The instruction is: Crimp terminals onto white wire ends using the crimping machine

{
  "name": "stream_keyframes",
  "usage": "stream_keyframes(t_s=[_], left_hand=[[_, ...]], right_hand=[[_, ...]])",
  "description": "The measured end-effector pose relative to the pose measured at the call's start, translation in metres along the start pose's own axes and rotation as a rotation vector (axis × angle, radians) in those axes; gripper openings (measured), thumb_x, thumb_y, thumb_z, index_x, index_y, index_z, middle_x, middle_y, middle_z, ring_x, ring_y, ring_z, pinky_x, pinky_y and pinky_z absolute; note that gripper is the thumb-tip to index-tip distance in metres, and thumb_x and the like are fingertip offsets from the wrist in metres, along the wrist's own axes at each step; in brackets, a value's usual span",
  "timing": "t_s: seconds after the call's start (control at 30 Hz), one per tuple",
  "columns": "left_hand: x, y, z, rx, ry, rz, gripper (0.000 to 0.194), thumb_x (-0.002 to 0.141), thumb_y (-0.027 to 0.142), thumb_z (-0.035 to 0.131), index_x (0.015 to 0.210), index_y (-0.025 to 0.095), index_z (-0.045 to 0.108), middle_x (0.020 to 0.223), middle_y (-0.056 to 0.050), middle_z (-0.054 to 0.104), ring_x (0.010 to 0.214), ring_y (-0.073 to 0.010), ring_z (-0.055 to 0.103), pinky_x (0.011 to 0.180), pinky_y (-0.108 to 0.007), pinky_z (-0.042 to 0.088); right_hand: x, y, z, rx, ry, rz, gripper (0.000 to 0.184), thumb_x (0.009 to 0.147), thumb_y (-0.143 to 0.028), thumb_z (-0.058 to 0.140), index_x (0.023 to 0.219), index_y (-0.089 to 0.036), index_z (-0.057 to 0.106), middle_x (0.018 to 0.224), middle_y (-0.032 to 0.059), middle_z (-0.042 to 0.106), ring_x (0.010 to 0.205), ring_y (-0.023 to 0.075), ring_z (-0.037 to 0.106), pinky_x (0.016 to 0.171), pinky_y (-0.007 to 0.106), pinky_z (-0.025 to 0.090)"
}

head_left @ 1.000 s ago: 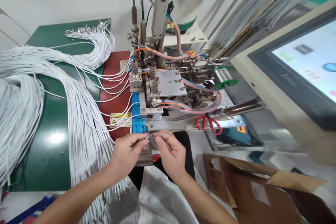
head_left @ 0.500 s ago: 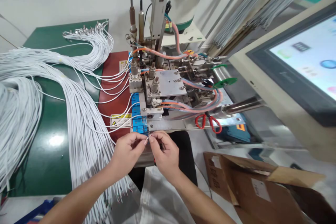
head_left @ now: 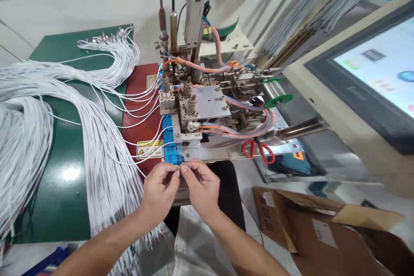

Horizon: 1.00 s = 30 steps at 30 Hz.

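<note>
My left hand (head_left: 159, 190) and my right hand (head_left: 203, 189) meet fingertip to fingertip at the front end of the machine's blue clamp row (head_left: 170, 146). Each is closed in a pinch on the small end of a cable (head_left: 181, 165), where thin dark and light wires show between the fingertips. The rest of that cable is hidden by my left hand. Just beyond, several white cables (head_left: 147, 143) run into the blue clamps. A large bundle of white cables (head_left: 105, 159) hangs over the table edge beside my left forearm.
The metal machine (head_left: 208, 101) stands ahead, with red-handled scissors (head_left: 258, 151) and a solder wire spool (head_left: 273, 91) at its right. A monitor (head_left: 371, 73) juts in from the right above a cardboard box (head_left: 323, 233). More cables (head_left: 22, 155) lie on the green table (head_left: 64, 198).
Both hands have shifted very slightly left, with the fingertips still together. Darker wire ends now show between them, where a pale tip showed before.
</note>
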State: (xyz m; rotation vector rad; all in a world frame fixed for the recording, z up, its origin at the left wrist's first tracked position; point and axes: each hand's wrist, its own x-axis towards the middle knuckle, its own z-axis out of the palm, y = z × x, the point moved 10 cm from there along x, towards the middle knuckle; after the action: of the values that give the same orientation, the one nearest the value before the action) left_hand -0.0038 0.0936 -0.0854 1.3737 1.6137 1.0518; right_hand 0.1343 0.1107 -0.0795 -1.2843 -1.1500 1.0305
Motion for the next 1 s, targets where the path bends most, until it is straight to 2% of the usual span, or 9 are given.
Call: stream_keyframes(t_s=[0.2, 0.33, 0.53, 0.6, 0.67, 0.73, 0.77, 0.9, 1.0], left_hand=[[-0.001, -0.009, 0.002, -0.008, 0.002, -0.038, 0.015, 0.082, 0.028, 0.051, 0.084, 0.016, 0.061, 0.076, -0.004, 0.064, 0.069, -0.0139, 0.062, 0.067, -0.026, 0.052], [0.001, 0.003, -0.002, 0.044, 0.020, 0.025, 0.013, 0.081, 0.025, 0.052, 0.082, 0.017, 0.061, 0.076, -0.003, 0.063, 0.068, -0.0127, 0.062, 0.065, -0.024, 0.052], [0.001, 0.041, -0.009, 0.217, 0.051, 0.338, 0.010, 0.079, 0.013, 0.053, 0.079, 0.017, 0.062, 0.076, -0.002, 0.065, 0.069, -0.0109, 0.061, 0.065, -0.022, 0.051], [-0.001, 0.047, -0.006, 0.263, 0.016, 0.435, 0.013, 0.080, 0.011, 0.051, 0.081, 0.016, 0.063, 0.077, -0.003, 0.065, 0.070, -0.0104, 0.061, 0.066, -0.021, 0.051], [-0.002, 0.047, 0.001, 0.313, -0.079, 0.467, 0.015, 0.081, 0.011, 0.049, 0.081, 0.017, 0.063, 0.078, -0.003, 0.065, 0.071, -0.0106, 0.061, 0.067, -0.021, 0.050], [0.001, 0.037, 0.007, 0.324, -0.166, 0.387, 0.014, 0.080, 0.014, 0.051, 0.078, 0.018, 0.064, 0.074, -0.002, 0.064, 0.067, -0.0106, 0.060, 0.063, -0.020, 0.049], [0.004, 0.030, 0.007, 0.296, -0.175, 0.307, 0.011, 0.079, 0.016, 0.052, 0.077, 0.018, 0.063, 0.071, -0.001, 0.063, 0.063, -0.0103, 0.059, 0.059, -0.020, 0.048], [0.010, 0.000, -0.004, 0.035, -0.060, -0.003, 0.008, 0.079, 0.023, 0.054, 0.078, 0.016, 0.059, 0.062, 0.002, 0.059, 0.052, -0.0088, 0.056, 0.051, -0.019, 0.046], [0.009, -0.013, -0.001, -0.083, -0.056, -0.106, 0.011, 0.078, 0.026, 0.055, 0.078, 0.015, 0.057, 0.062, 0.001, 0.059, 0.050, -0.0083, 0.055, 0.050, -0.020, 0.047]], right_hand=[[-0.001, -0.017, -0.002, -0.147, 0.033, -0.197, 0.010, 0.076, -0.016, 0.055, 0.067, -0.019, 0.058, 0.066, 0.0012, 0.057, 0.062, 0.0135, 0.056, 0.058, 0.026, 0.047], [0.000, -0.027, 0.000, -0.189, 0.001, -0.293, 0.009, 0.076, -0.015, 0.053, 0.070, -0.020, 0.057, 0.068, 0.0020, 0.058, 0.064, 0.0144, 0.056, 0.060, 0.027, 0.047], [0.011, -0.028, 0.005, -0.223, -0.165, -0.299, 0.010, 0.076, -0.015, 0.054, 0.066, -0.019, 0.054, 0.065, 0.0007, 0.054, 0.059, 0.0121, 0.051, 0.056, 0.025, 0.044], [0.015, -0.029, 0.008, -0.268, -0.266, -0.314, 0.011, 0.076, -0.014, 0.052, 0.066, -0.019, 0.053, 0.064, 0.0003, 0.054, 0.058, 0.0116, 0.050, 0.055, 0.024, 0.042], [0.016, -0.032, 0.015, -0.317, -0.404, -0.348, 0.011, 0.075, -0.013, 0.052, 0.065, -0.019, 0.054, 0.062, 0.0001, 0.054, 0.058, 0.0120, 0.049, 0.055, 0.024, 0.041], [0.015, -0.035, 0.020, -0.326, -0.486, -0.377, 0.011, 0.075, -0.014, 0.052, 0.065, -0.018, 0.055, 0.062, 0.0004, 0.054, 0.059, 0.0127, 0.049, 0.057, 0.025, 0.041], [0.015, -0.036, 0.019, -0.302, -0.473, -0.369, 0.012, 0.075, -0.014, 0.052, 0.065, -0.018, 0.056, 0.062, 0.0007, 0.055, 0.060, 0.0128, 0.050, 0.057, 0.025, 0.041], [0.016, -0.022, 0.006, -0.120, -0.212, -0.171, 0.017, 0.078, -0.018, 0.054, 0.061, -0.018, 0.056, 0.059, -0.0002, 0.054, 0.056, 0.0116, 0.050, 0.054, 0.024, 0.042], [0.009, -0.014, 0.008, -0.076, -0.153, -0.123, 0.016, 0.077, -0.018, 0.055, 0.061, -0.018, 0.058, 0.060, 0.0001, 0.056, 0.058, 0.0122, 0.053, 0.056, 0.024, 0.043]])
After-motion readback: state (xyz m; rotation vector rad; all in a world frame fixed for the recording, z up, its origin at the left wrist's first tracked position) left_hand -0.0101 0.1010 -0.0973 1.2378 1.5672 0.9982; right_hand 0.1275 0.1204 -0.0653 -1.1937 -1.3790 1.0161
